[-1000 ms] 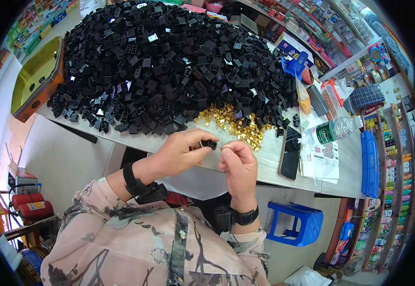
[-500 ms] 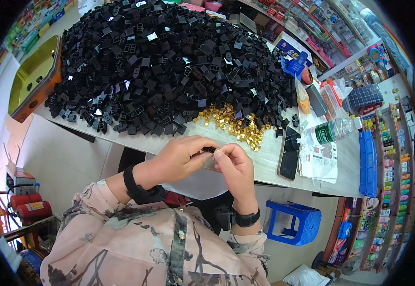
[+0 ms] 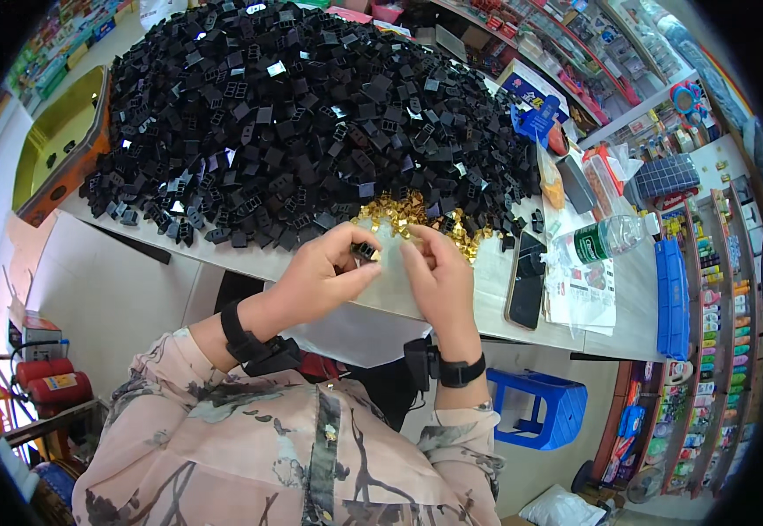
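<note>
Between the thumb and fingers of my left hand (image 3: 324, 272) is a small black plastic housing (image 3: 365, 252) with open slots, and a bit of gold shows at its edge. My right hand (image 3: 440, 276) is at the near edge of a heap of small gold metal clips (image 3: 464, 237), its thumb and forefinger bent together around a gold clip (image 3: 404, 232). Behind both hands rises a large mound of similar black housings (image 3: 285, 131), which covers most of the table (image 3: 486, 294).
A yellow-lined box (image 3: 44, 162) stands left of the mound. To the right are a phone (image 3: 527, 294), a plastic bottle (image 3: 605, 240) and papers (image 3: 587, 298). A blue stool (image 3: 539, 408) is below the table, and a blue crate (image 3: 672, 285) stands at its right edge.
My hands have come apart. The right one has moved forward to the gold clips, while the left has drawn slightly left, still holding the black housing.
</note>
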